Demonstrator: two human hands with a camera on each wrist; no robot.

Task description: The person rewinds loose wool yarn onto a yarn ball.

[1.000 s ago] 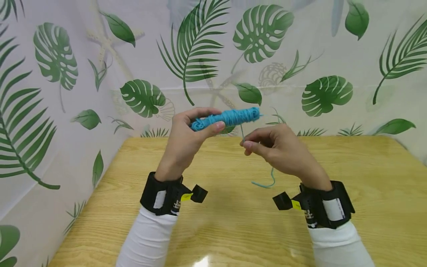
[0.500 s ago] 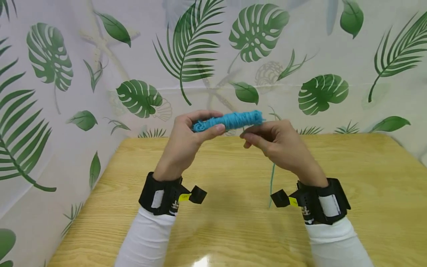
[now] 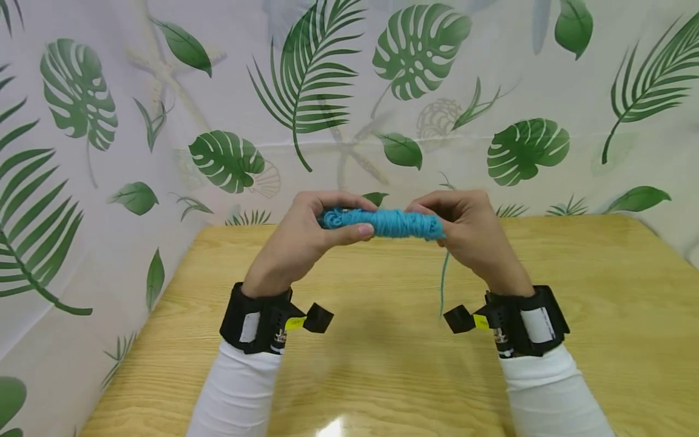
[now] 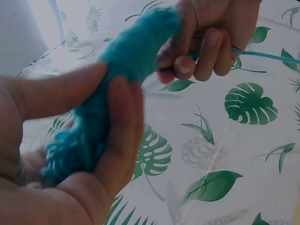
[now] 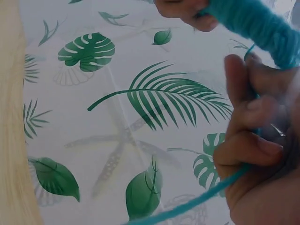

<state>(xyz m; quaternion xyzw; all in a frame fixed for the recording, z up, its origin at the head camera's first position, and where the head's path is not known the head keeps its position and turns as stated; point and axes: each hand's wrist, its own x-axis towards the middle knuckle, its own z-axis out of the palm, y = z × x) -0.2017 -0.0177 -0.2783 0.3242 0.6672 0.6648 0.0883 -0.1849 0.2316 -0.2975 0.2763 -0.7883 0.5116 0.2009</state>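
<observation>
A long bundle of blue yarn (image 3: 401, 223) is held up above the table, lying nearly level in the head view. My left hand (image 3: 314, 227) grips its left end between thumb and fingers. Behind the bundle's right end, my right hand (image 3: 469, 233) pinches the loose strand, its fingertips partly hidden by the bundle. From under that hand the strand's tail (image 3: 443, 285) hangs down. In the right wrist view the strand (image 5: 197, 201) runs through the curled fingers (image 5: 248, 150). The left wrist view shows the wound yarn (image 4: 133, 47) reaching close to the right hand (image 4: 211, 42).
The wooden table (image 3: 371, 364) spreads below both hands. A white cloth with green leaf prints (image 3: 327, 79) hangs behind it and along the left side. Black wrist straps with small cameras sit on both wrists (image 3: 256, 321), over white sleeves.
The bundle has tipped and lowered, its right end now in front of my right fingers. My right hand has moved up beside it, and the hanging tail has swung straighter.
</observation>
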